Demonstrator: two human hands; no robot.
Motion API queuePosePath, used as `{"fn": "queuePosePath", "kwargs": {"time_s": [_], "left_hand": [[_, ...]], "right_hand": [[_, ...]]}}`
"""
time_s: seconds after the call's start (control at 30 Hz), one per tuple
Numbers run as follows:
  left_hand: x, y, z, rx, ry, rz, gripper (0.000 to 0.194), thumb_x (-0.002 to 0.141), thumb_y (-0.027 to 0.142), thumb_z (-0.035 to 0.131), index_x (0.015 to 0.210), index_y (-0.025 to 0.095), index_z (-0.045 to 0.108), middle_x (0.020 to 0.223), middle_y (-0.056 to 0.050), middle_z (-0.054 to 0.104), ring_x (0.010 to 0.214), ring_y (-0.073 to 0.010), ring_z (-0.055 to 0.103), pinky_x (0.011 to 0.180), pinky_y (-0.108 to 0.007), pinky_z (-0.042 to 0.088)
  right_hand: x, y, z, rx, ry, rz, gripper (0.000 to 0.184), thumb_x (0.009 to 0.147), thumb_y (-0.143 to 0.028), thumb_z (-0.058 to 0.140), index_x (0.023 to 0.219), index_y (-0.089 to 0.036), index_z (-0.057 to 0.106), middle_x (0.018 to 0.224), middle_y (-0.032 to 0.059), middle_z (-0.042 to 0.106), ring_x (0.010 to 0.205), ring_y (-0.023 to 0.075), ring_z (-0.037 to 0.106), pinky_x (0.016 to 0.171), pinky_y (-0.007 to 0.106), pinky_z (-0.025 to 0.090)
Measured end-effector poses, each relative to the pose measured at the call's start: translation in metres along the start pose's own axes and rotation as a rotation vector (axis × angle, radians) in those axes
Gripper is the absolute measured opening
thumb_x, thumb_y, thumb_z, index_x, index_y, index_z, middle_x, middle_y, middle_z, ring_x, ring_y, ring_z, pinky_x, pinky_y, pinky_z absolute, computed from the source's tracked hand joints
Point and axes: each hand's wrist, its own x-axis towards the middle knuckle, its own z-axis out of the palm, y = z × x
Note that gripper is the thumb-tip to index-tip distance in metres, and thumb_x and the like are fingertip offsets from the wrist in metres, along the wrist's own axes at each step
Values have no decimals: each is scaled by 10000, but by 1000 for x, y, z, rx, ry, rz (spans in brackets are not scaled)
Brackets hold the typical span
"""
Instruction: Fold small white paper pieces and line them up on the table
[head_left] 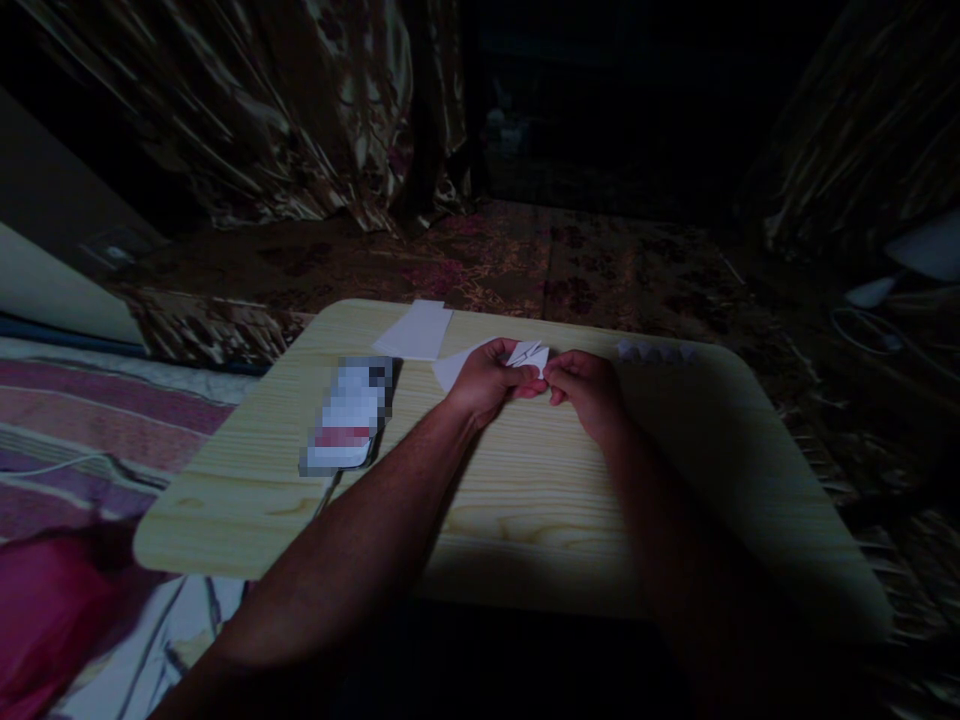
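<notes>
A small folded piece of white paper is held above the table, with creases and slits showing on its upper face. My left hand grips it from the left, thumb across its lower edge and fingers beneath. At its right edge, my right hand is closed, thumb and forefinger pinched at the paper's corner. Partly behind my left hand lies a white sheet of paper. Farther left and back are more white sheets, stacked unevenly.
A phone, blurred out, lies on the left of the light wooden table, a cable running from its lower end. Small folded white pieces stand in a row at the back right. A striped bed adjoins the left; patterned curtains hang behind.
</notes>
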Motion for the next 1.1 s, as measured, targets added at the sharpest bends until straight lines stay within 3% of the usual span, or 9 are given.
{"fn": "queuePosePath", "kwargs": {"time_s": [0.67, 1.1], "left_hand": [[-2, 1, 2, 12, 2, -7, 526, 547, 110, 857, 984, 129, 565, 772, -45, 694, 567, -147, 680, 517, -231, 573], [0, -3, 5, 68, 59, 74, 587, 516, 136, 858, 999, 157, 523, 755, -11, 683, 528, -134, 659, 509, -247, 568]], "right_hand": [[-5, -15, 1, -168, 5, 34, 197, 711, -333, 634, 788, -152, 653, 509, -28, 590, 457, 108, 529, 491, 227, 419], [-2, -9, 3, -275, 57, 8, 170, 708, -320, 597, 760, -166, 649, 483, -35, 579, 445, 115, 542, 467, 212, 396]]}}
